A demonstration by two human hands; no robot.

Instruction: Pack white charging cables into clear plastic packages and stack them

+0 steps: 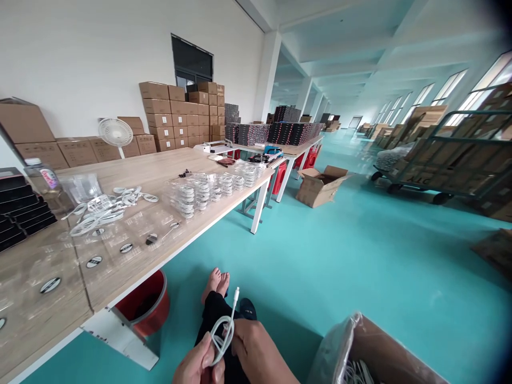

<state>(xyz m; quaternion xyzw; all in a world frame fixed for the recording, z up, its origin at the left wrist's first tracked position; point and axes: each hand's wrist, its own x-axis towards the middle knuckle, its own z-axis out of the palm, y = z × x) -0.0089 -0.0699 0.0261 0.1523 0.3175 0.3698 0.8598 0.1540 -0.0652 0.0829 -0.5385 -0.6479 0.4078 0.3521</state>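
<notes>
My left hand (199, 366), right hand (256, 349) both pinch coiled white cable (223, 335), near, over lap. Near right: plastic-lined cardboard box (384, 354) holds loose cables (357, 373). Left: red bucket (152, 304), contents unclear.

A long wooden desk (156, 168) is seen at the left on a teal floor (360, 256). Clear plastic packs (200, 192) and loose white cables (102, 213) are laid on it, near a water bottle (42, 178) and stacked black trays (20, 208). A red bucket (149, 305) is set underneath. Cardboard boxes (176, 114) are piled against the wall behind a white fan (116, 132). An open carton (320, 188) is left on the floor.
</notes>
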